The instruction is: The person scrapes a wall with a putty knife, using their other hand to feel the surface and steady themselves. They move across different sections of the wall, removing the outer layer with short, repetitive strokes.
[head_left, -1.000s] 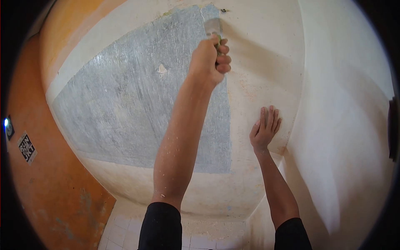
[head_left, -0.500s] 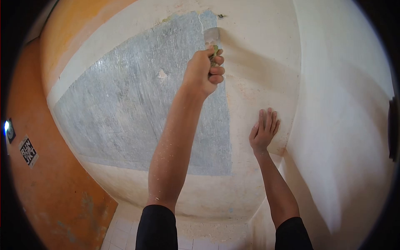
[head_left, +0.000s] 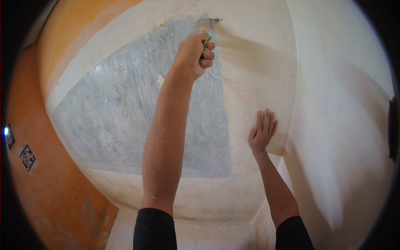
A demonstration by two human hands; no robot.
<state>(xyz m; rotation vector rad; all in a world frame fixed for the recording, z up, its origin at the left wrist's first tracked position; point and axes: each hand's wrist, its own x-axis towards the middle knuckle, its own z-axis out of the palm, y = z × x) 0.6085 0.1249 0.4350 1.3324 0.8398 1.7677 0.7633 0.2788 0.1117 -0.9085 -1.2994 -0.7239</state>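
Observation:
My left hand (head_left: 196, 54) is closed around the greenish handle of a putty knife (head_left: 203, 26). Its broad, flat blade meets the wall at the top right corner of a grey-blue patch (head_left: 121, 112). Below the fist, a thin whitish strip (head_left: 215, 76) curls near the patch's right edge. Pale flecks dot my left forearm. Fingers stretched out, my right hand (head_left: 262, 132) lies flat against the cream wall (head_left: 246, 91), to the right of the patch, and holds nothing.
On the left stands an orange wall (head_left: 62, 187) with a black-and-white sticker (head_left: 28, 157) and a small bright light (head_left: 6, 131). A white side wall (head_left: 333, 125) meets the cream wall at right. Small dark fitting (head_left: 216, 20) sits beside the blade. Pale tiles (head_left: 183, 241) show below.
My left hand has moved up and slightly left with the putty knife, towards the patch's top edge. A thin strip now shows below it. My right hand stays on the wall.

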